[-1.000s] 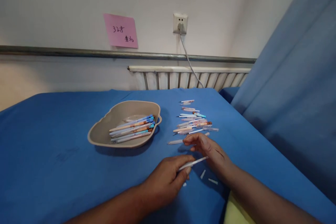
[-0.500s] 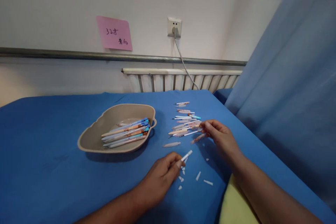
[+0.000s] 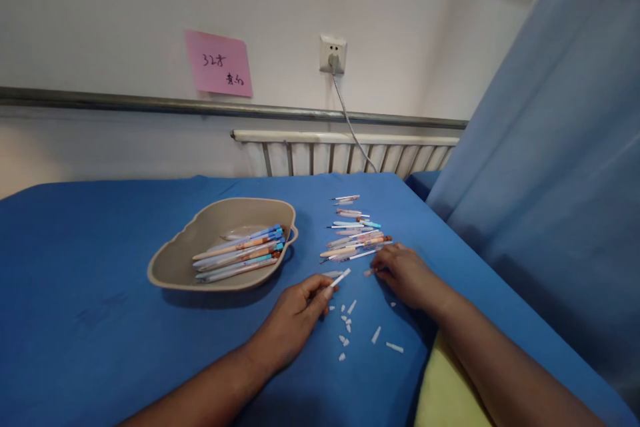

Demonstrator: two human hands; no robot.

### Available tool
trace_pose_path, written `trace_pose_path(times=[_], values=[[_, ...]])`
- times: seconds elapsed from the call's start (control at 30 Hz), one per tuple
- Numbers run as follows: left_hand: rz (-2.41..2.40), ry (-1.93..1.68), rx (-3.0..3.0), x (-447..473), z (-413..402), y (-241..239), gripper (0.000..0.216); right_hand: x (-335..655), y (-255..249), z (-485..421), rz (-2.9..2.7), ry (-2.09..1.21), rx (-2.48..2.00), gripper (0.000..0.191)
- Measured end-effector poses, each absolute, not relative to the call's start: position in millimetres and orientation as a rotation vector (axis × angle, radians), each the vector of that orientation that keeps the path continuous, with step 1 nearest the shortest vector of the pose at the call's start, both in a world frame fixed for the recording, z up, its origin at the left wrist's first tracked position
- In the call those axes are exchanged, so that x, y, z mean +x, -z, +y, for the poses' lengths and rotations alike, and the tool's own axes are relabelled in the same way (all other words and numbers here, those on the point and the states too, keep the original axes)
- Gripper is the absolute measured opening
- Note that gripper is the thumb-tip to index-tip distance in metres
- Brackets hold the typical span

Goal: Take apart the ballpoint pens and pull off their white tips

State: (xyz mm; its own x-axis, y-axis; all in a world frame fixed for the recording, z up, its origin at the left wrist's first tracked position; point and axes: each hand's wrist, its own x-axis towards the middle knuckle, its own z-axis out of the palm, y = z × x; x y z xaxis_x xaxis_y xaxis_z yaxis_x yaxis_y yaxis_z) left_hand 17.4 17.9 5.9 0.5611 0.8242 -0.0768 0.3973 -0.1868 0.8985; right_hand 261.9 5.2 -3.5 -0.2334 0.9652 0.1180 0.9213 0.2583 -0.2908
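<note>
The left hand [image 3: 295, 310] pinches a thin white tube [image 3: 342, 277], near centre; the right hand [image 3: 407, 273] touches a pen piece [image 3: 371, 272], its grip unclear. Pens [image 3: 240, 250] already lie in the left tray [image 3: 175, 268]; many loose parts [image 3: 356, 240] remain beyond, so perhaps half is done.

My left forearm enters from the lower left, bare, angled up and to the right. My left hand [image 3: 295, 310] lies knuckles up, thumb and forefinger pinched together at the tips, the other fingers curled. My right forearm enters from the lower right, angled up and leftward. My right hand [image 3: 407, 273] is palm down, fingers bent inward; their closure is hidden. The hands are near, not touching.
</note>
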Motion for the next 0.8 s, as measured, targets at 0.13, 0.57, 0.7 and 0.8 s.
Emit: trace_pose_path(times=[0.13, 0.57, 0.7, 0.8], values=[[1.004, -0.544, 1.843, 15.1, 19.1, -4.1, 0.03, 258.3, 8.1, 5.7, -2.205, -0.243, -1.821, 0.005], [0.996, -0.533, 2.106, 9.3, 18.0, -13.3, 0.029, 246.0, -12.1, -9.5, -2.029, -0.647, -1.279, 0.01], [0.968, -0.507, 2.163, 10.2, 16.9, -15.0, 0.027, 244.6, -12.4, -10.8, -2.058, -0.664, -1.245, 0.011], [0.935, -0.477, 2.203, 11.0, 13.3, -15.2, 0.023, 239.0, -11.9, -14.3, -2.1, -0.697, -1.22, 0.012]])
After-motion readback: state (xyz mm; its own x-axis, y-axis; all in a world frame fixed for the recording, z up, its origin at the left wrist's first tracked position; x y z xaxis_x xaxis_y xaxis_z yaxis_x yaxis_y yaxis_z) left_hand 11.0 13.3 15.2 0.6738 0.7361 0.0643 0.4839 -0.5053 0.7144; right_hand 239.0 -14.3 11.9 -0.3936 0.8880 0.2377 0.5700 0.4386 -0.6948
